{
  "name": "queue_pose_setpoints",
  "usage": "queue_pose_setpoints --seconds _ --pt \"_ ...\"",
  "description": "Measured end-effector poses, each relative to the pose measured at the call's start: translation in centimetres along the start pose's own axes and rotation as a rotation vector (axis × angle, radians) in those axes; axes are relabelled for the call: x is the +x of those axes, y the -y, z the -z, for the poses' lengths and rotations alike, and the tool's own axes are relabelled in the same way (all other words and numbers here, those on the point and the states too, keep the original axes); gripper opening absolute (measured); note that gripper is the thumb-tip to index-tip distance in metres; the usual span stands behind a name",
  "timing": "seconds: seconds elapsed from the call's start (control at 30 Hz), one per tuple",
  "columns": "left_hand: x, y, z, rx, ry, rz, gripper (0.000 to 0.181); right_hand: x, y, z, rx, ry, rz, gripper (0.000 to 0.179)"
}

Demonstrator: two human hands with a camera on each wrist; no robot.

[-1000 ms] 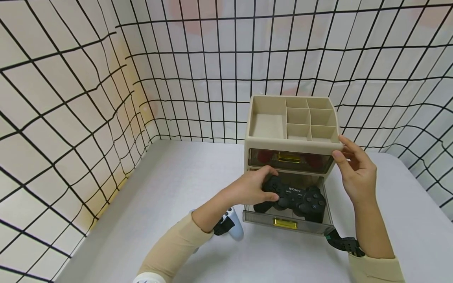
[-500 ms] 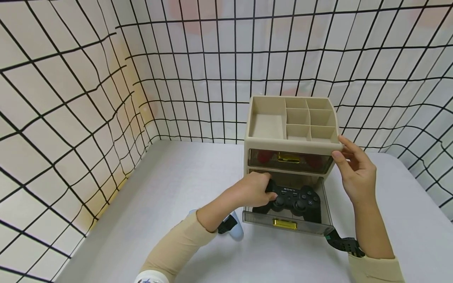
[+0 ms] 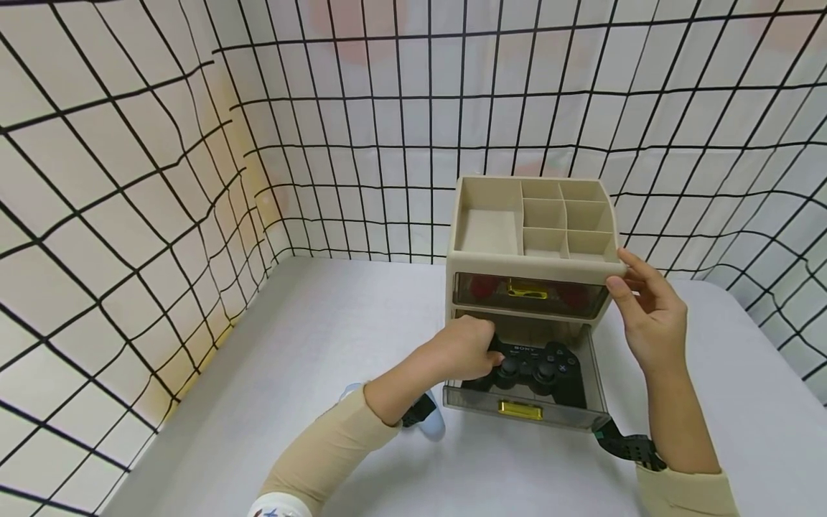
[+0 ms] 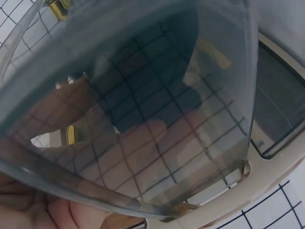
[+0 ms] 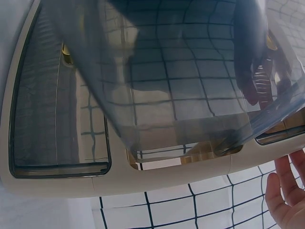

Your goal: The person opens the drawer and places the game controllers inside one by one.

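Note:
A beige desk organizer point(image 3: 538, 253) stands on the table, its lower clear drawer point(image 3: 555, 416) pulled out. In that drawer lies a black Sony game controller point(image 3: 543, 370). My left hand point(image 3: 460, 350) reaches in from the left and grips the controller's left end, thumb on top; its other fingers are mostly hidden. Seen through the see-through drawer in the left wrist view, the fingers point(image 4: 143, 138) lie against the controller's dark underside point(image 4: 152, 81). My right hand point(image 3: 652, 312) holds the organizer's top right front corner, and its fingertips show at the edge in the right wrist view.
Partly behind my left forearm, a light blue game controller point(image 3: 431, 424) lies on the table point(image 3: 310, 323). The upper drawer point(image 3: 478, 289) is closed, with reddish things dimly visible inside. Black wire grid panels point(image 3: 362, 129) line the back and both sides.
The black controller has lowered and shifted slightly left in the drawer, my left hand moving with it and its fingers sinking lower. My right hand stays in place.

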State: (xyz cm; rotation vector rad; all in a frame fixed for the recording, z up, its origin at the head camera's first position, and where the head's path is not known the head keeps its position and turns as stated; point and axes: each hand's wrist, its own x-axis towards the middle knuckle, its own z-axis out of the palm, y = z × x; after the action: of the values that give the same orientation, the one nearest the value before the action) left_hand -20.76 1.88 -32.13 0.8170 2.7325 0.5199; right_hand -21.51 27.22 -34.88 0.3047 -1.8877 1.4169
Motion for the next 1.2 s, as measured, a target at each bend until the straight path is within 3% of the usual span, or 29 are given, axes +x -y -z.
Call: queue_pose_setpoints --seconds 0.27,0.43,0.53,0.6,0.73,0.83,1.03,1.2 --pt "-0.3 -0.3 -0.5 0.028 -0.087 0.005 0.02 0.0 -0.1 0.0 0.004 0.0 0.002 0.041" --pt "-1.5 -0.5 -1.4 0.101 -0.314 -0.036 0.025 -0.1 0.1 0.0 -0.015 -0.004 -0.015 0.041" --pt "-2.8 -0.4 -2.1 0.012 -0.456 -0.098 0.026 -0.1 0.1 0.0 -0.013 -0.005 -0.011 0.041" --pt "-3.7 -0.2 -2.7 -0.147 -0.491 -0.156 0.022 0.0 0.0 0.0 -0.006 -0.003 0.001 0.041" --pt "-5.6 0.1 -3.8 -0.506 -0.452 -0.24 0.013 0.0 -0.2 0.0 0.006 -0.002 0.012 0.04" --pt "-6.8 0.2 -4.8 -0.701 -0.398 -0.264 0.011 0.1 -0.3 0.0 0.012 -0.004 0.013 0.04" --pt "-8.0 0.2 -7.0 -0.871 -0.255 -0.245 0.018 0.1 -0.2 -0.1 0.059 0.004 0.035 0.04" --pt "-7.8 0.7 -8.0 -1.012 -0.157 -0.103 0.018 0.1 -0.3 -0.1 0.034 0.002 0.024 0.04"
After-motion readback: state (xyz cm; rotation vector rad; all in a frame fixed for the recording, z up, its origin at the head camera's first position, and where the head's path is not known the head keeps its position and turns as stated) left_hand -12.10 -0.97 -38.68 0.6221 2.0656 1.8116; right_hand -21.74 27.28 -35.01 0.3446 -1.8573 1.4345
